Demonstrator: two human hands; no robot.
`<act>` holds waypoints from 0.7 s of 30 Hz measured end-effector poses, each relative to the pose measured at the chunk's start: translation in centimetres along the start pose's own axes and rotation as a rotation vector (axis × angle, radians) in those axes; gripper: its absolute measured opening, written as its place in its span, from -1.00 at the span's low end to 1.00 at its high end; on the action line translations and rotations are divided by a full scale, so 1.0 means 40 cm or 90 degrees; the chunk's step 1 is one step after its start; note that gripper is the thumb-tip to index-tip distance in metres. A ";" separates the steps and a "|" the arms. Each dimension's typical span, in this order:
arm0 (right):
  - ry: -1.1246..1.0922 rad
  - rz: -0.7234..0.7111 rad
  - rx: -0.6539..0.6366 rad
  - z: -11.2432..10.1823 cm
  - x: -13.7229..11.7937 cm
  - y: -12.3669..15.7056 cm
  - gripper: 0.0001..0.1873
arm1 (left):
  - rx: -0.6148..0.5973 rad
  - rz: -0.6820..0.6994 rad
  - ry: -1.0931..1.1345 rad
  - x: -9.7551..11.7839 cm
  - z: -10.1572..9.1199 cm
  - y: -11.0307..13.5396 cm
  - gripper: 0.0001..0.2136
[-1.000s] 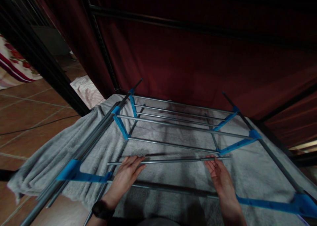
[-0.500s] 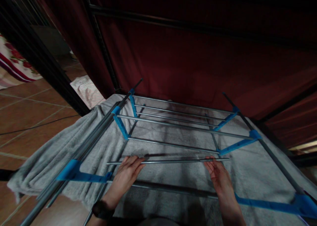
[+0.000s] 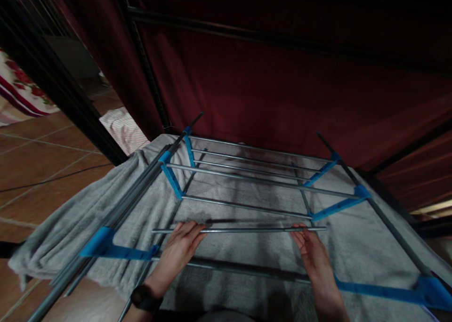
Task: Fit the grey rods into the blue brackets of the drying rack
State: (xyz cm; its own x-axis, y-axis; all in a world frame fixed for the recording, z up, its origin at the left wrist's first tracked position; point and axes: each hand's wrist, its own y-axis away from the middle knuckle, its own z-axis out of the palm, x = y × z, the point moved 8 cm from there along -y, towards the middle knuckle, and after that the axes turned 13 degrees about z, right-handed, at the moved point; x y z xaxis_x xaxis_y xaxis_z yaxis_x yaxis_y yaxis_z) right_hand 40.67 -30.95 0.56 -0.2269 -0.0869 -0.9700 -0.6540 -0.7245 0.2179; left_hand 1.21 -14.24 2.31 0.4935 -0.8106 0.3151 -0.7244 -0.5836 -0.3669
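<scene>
A thin grey metal rod [image 3: 243, 230] lies level across both hands, above the blanket. My left hand [image 3: 184, 241] is closed around it near its left end; a dark watch sits on that wrist. Close to the rod's right end, my right hand [image 3: 310, 249] grips it between thumb and fingers. Around them stands a rack frame of metal tubes joined by blue plastic brackets [image 3: 338, 208]. One crossbar [image 3: 243, 269] of the frame runs just below the held rod, and another crossbar [image 3: 247, 206] runs beyond it.
A grey blanket [image 3: 226, 246] spreads under the frame. Several loose metal tubes [image 3: 141, 183] lie along the frame's left side. Dark red curtains [image 3: 268, 96] with black bars [image 3: 219, 29] close off the far side. Tiled floor [image 3: 45, 166] and a striped cloth [image 3: 125, 130] show at left.
</scene>
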 end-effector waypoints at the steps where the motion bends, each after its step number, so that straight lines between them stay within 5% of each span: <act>1: -0.011 0.019 0.010 -0.001 0.004 -0.001 -0.75 | 0.003 0.001 0.000 0.000 0.000 0.001 -0.62; 8: -0.012 0.000 -0.014 0.008 -0.005 0.022 -0.73 | 0.002 -0.003 -0.003 -0.005 0.007 0.006 -0.64; 21: -0.063 0.058 0.048 -0.049 0.106 -0.070 -0.78 | 0.003 0.004 0.004 0.002 0.001 -0.001 -0.64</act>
State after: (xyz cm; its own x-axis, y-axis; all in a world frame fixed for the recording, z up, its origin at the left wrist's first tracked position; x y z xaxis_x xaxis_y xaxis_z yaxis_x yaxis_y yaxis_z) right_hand 42.95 -30.63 -4.37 -0.3553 -0.0796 -0.9313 -0.6789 -0.6629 0.3156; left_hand 1.28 -14.29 2.30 0.4864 -0.8138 0.3179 -0.7250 -0.5791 -0.3729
